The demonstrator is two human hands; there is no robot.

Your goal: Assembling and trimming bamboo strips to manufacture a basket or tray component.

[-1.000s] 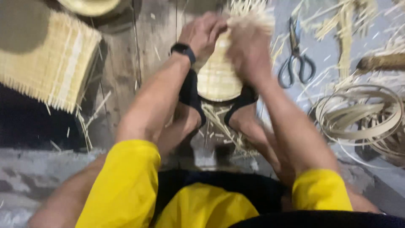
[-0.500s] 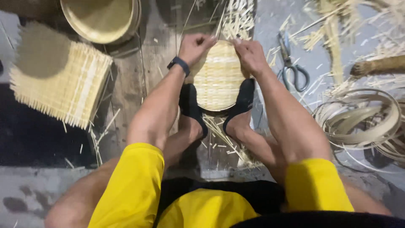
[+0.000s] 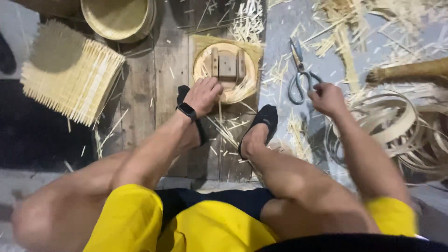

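A round bamboo hoop [image 3: 247, 86] lies on a square woven mat on the wooden planks, with a small wooden block [image 3: 227, 65] inside it. My left hand [image 3: 204, 94], a black watch on its wrist, rests with curled fingers on the hoop's near rim. Far to the right, my right hand [image 3: 326, 98] is a loose fist just beside the handles of the metal scissors [image 3: 297, 74] on the floor. Whether it touches them is unclear.
A stack of square woven mats [image 3: 70, 79] lies at the left, and round bamboo trays [image 3: 119, 18] sit at the top. Coiled bamboo strips [image 3: 396, 121] fill the right. Splinters litter the floor. My feet in black socks [image 3: 261, 123] flank the planks.
Both hands were holding a round woven disc between my feet. Now the hoop with the block lies there, my left hand sits on its rim, and my right hand has swung right toward the scissors.
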